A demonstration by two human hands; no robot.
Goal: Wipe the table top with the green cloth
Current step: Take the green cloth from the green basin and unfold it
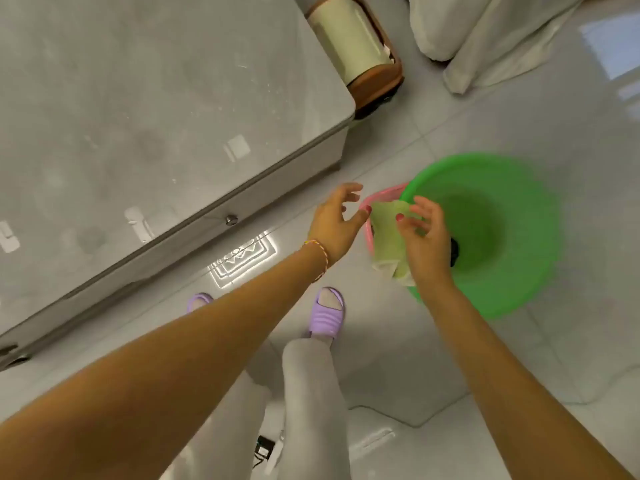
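Note:
The pale green cloth hangs crumpled over the floor, at the near rim of a green basin. My right hand pinches it between thumb and fingers, from the right side. To its left, my left hand has its fingers spread, and its thumb tip touches the cloth's upper left corner. The grey, glossy table top fills the upper left, with smudges and small white specks on it. Both hands are off the table, to the right of its front edge.
A pink basin rim shows behind the cloth, against the green basin. A brown bin with a cream lid stands past the table's corner. White-covered furniture is at top right. My feet in purple slippers stand on the grey tile floor.

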